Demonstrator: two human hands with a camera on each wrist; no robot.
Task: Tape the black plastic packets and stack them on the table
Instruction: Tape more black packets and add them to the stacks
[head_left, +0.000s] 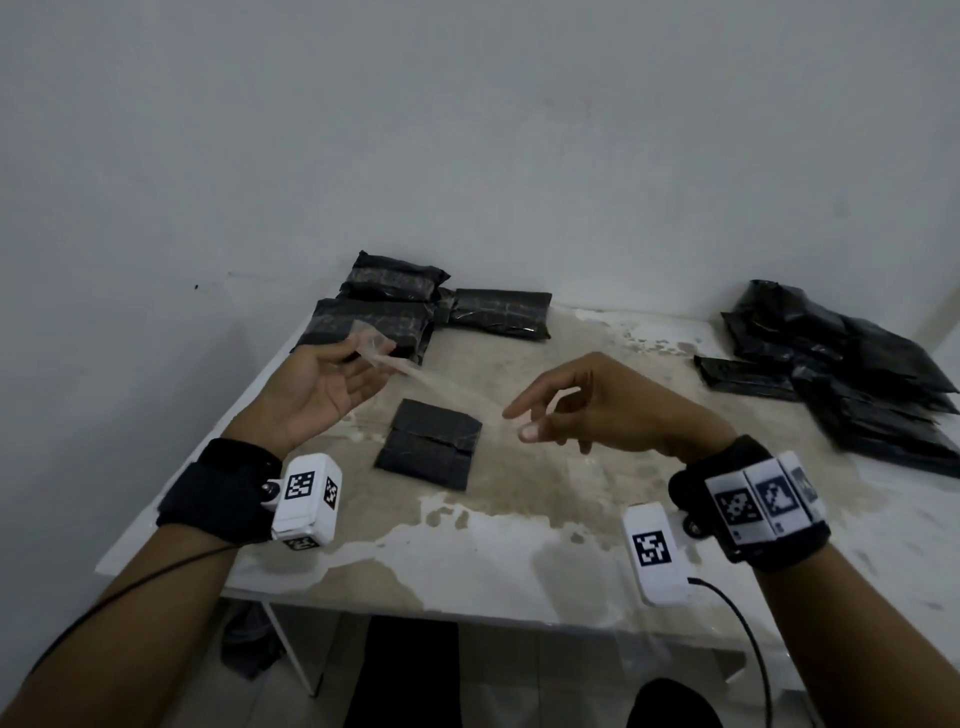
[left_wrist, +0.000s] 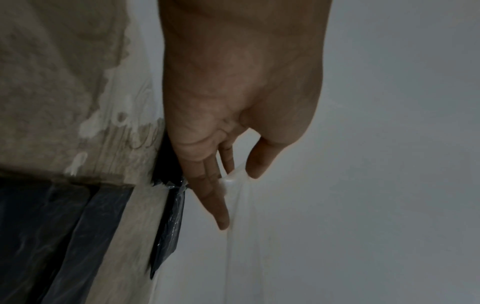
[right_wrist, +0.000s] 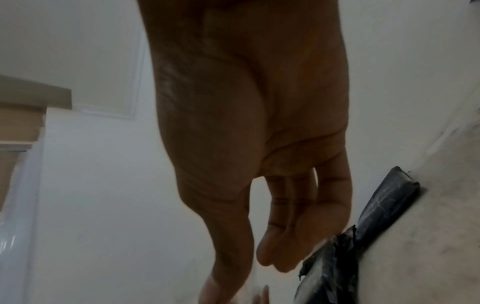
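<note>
Low centre of frame: both hands hold a clear tape strip (head_left: 447, 387) taut above the folded packet (head_left: 430, 448) on the worktop (head_left: 519, 530); left hand (head_left: 322, 387) pinches its upper-left end, right hand (head_left: 592, 410) pinches the other at thumb and forefinger. My take: keep tension, lower it centred across the fold seam, press one end first, then smooth outward so no wrinkles. Beyond: taped packets (head_left: 395, 306) upper left, untaped pile (head_left: 841, 374) far right.
</note>
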